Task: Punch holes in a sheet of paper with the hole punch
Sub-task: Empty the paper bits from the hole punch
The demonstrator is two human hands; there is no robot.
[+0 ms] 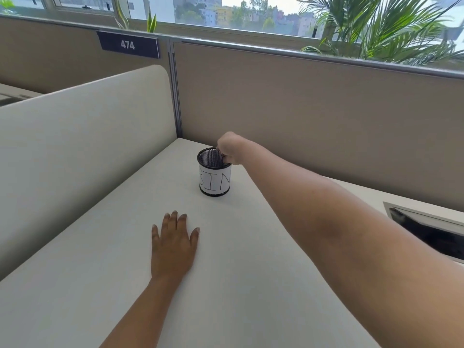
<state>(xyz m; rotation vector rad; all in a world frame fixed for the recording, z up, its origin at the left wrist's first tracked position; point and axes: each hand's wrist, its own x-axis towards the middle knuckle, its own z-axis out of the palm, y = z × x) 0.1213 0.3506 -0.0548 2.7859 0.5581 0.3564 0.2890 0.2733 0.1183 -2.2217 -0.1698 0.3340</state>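
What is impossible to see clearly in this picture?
Head view:
- What the right hand holds, if anything: its curled fingers face away, over the mesh cup.
- The cup's bottom: hidden by its own wall.
- The desk opening: dark, cut by the right edge.

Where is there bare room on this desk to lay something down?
Bare desk runs between the left hand and the right forearm, and left of that hand up to the white divider. Tight: the back corner, where the right hand meets the mesh cup, and the cable slot at right.
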